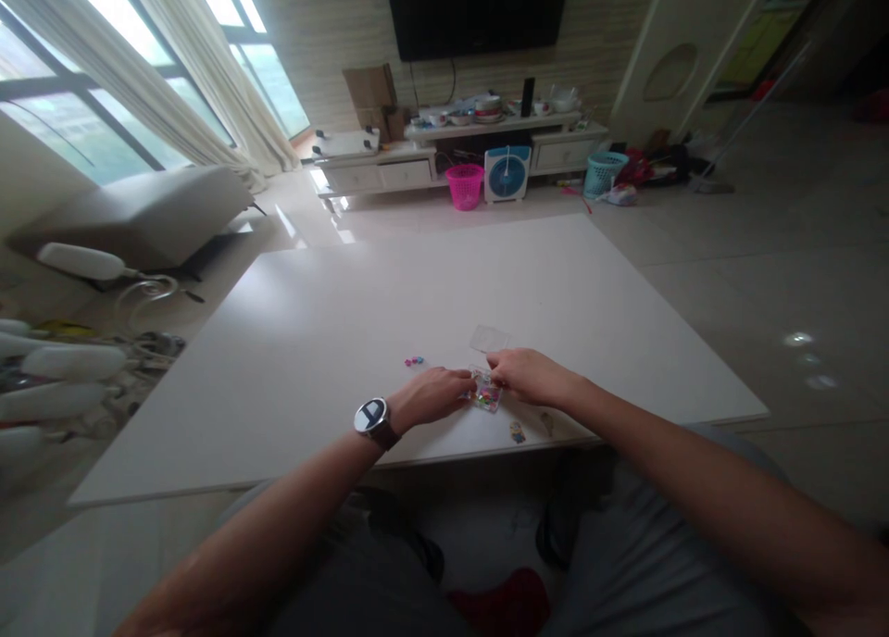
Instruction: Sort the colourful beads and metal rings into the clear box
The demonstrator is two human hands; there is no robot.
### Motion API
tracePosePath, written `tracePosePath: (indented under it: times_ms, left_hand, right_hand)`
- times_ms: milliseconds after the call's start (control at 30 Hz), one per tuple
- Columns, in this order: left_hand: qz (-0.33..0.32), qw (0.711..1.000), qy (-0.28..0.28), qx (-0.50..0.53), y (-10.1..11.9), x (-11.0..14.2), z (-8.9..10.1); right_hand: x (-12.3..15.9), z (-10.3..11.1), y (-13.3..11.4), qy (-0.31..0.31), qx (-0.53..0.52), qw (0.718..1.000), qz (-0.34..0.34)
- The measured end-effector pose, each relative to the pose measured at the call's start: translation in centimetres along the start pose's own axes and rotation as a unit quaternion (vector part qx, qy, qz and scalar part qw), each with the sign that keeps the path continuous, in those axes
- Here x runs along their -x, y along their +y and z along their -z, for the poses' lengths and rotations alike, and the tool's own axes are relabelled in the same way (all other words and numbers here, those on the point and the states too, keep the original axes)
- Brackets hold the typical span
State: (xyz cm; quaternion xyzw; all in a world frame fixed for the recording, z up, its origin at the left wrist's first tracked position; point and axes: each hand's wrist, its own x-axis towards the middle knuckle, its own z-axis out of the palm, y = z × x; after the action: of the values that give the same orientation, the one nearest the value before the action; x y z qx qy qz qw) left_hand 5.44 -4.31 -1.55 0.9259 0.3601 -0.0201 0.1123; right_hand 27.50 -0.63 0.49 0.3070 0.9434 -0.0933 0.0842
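Note:
A small clear plastic box with colourful little pieces in it lies open near the table's front edge. At its left side my left hand, with a watch on the wrist, has its fingers closed on the box's edge. From the right, my right hand reaches to the box's far part with bent fingers pressed together; what they hold is hidden. Just beyond lies the clear lid. Several tiny pink and blue pieces rest to the left. Nearer me are a yellow-and-blue cartoon figure and a small ring-like piece.
The white table spreads out before me. Beyond it stand a pink basket, a blue fan and a light-blue basket by a low cabinet. A grey bench is at the left.

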Motion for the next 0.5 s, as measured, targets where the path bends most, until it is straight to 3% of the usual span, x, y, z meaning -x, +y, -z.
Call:
tracePosePath:
  times_ms: [500]
  left_hand:
    - [0.017,0.999,0.013,-0.034,0.59,-0.08,-0.42]
  right_hand:
    - [-0.07,-0.58,0.35,0.005,-0.008,1.000,-0.002]
